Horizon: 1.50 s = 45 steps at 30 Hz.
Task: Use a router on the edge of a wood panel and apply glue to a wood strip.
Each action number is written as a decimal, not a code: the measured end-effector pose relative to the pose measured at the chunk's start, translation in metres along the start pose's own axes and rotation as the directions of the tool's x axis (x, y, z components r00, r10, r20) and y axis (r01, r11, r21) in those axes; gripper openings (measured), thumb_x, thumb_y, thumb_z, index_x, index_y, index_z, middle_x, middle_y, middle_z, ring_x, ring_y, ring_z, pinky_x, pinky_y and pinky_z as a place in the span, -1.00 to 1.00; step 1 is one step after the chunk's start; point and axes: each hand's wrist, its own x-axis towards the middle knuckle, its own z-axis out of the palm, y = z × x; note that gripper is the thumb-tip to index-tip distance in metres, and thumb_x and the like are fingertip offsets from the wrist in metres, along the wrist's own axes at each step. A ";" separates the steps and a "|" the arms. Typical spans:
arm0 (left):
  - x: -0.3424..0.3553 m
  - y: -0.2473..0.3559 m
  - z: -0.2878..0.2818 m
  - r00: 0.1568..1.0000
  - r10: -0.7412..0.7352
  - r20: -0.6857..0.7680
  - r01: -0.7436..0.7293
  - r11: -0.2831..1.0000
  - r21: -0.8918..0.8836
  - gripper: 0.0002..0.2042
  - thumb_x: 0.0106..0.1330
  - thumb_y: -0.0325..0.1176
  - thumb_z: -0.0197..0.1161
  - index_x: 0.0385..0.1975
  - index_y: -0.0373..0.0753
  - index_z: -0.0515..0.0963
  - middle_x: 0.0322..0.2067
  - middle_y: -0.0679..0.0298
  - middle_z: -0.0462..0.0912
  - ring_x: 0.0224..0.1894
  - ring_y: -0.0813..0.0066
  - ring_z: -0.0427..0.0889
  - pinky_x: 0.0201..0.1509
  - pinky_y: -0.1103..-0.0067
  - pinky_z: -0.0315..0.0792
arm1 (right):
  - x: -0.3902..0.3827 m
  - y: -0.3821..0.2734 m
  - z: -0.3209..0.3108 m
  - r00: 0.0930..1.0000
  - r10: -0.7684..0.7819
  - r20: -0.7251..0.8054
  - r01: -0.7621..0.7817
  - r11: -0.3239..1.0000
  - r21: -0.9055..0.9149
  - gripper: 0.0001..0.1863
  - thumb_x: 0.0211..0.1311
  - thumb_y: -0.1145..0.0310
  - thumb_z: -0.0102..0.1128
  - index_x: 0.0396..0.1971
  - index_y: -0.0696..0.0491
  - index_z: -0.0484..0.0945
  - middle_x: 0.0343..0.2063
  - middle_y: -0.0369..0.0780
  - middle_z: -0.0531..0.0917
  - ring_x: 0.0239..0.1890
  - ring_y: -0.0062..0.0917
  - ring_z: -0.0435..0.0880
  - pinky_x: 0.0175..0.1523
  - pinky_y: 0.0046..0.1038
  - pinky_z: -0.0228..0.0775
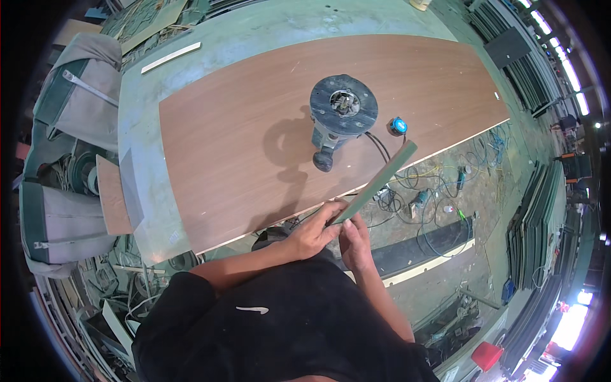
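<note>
Near the board's front edge, a long, narrow green strip [382, 178] slants up to the right, its lower end held by my left hand [312, 232] with fingers wrapped round it. My right hand [354, 245] is closed at that same end, with its thumb against the strip. Beyond the strip, a router [337, 140] stands with its round dark base plate facing up and its cord running off to the right, on a large brown wooden board [229, 140]. A small blue tape measure [398, 126] lies on the board, right of the router.
The board rests on a pale green table [267, 22] holding a pale batten [170, 56]. At left are grey padded items [89, 108]. Cords, power tools [417, 202] and a dark long plank [407, 254] lie on the floor at right, beside stacked sheets [528, 235] and a red stool [487, 356].
</note>
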 end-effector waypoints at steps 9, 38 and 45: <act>0.014 -0.008 0.007 0.994 0.033 0.106 -0.056 0.973 0.222 -0.48 0.52 -0.21 0.20 0.36 -0.33 0.29 0.22 -0.03 0.46 0.24 0.08 0.53 0.27 0.34 0.43 | -0.013 0.012 -0.013 0.947 0.049 -0.317 0.001 0.988 0.156 -0.54 0.45 0.26 0.22 0.23 0.16 0.45 0.01 -0.28 0.59 0.05 -0.61 0.55 0.18 -0.51 0.38; -0.003 -0.047 -0.037 0.966 -0.254 -0.051 0.259 0.944 0.204 -0.61 0.43 -0.38 0.28 0.21 -0.37 0.50 -0.04 0.14 0.67 -0.01 0.42 0.62 0.15 0.48 0.50 | -0.016 0.035 -0.040 0.779 0.048 -0.626 0.052 0.989 0.141 -0.68 0.44 0.15 0.22 -0.06 0.09 0.47 -0.35 -0.21 0.65 -0.36 -0.48 0.70 -0.21 -0.40 0.59; 0.006 -0.054 -0.013 0.969 -0.223 0.105 0.213 0.972 0.097 -0.68 0.47 -0.38 0.25 0.12 -0.39 0.54 -0.10 0.19 0.69 -0.06 0.50 0.62 0.11 0.51 0.50 | -0.021 0.043 -0.021 0.821 -0.013 -0.571 0.085 0.991 0.099 -0.65 0.44 0.09 0.19 -0.08 0.09 0.53 -0.34 -0.24 0.67 -0.30 -0.56 0.67 -0.24 -0.48 0.48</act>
